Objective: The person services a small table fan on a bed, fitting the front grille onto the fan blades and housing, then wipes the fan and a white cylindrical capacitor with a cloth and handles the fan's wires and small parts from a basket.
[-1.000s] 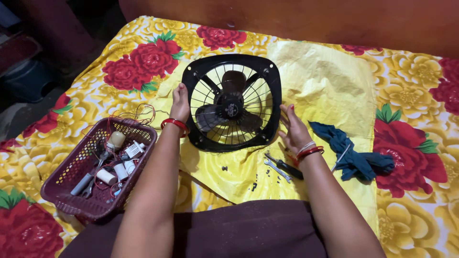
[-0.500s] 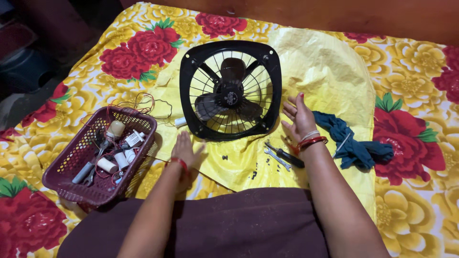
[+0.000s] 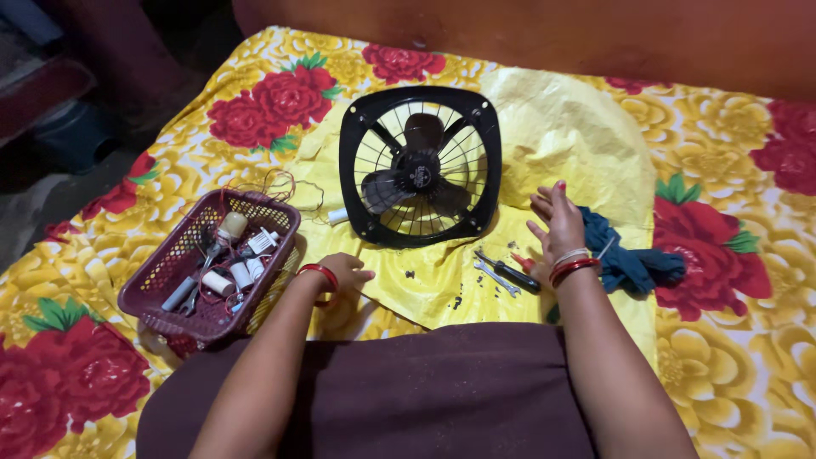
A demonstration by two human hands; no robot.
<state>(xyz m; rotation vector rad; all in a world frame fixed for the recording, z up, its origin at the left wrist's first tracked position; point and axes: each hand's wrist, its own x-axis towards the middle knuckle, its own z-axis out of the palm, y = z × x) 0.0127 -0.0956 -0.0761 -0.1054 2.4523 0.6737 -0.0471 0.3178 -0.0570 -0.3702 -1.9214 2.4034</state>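
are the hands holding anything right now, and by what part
Nothing is held: the left hand rests on the yellow sheet, the right hand hovers open beside the fan.

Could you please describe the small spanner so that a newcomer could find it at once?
Start at the black fan on the yellow sheet. Just below its right corner, beside the right hand, lies the spanner: bare silver metal, unlike the dark-handled screwdriver alongside.

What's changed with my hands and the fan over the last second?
Both hands let go of the fan. The left hand drew back toward you and now rests on the yellow sheet beside the basket. The right hand lifted off the frame and sits open near the blue cloth. Fan, basket, cloth and tools stayed put.
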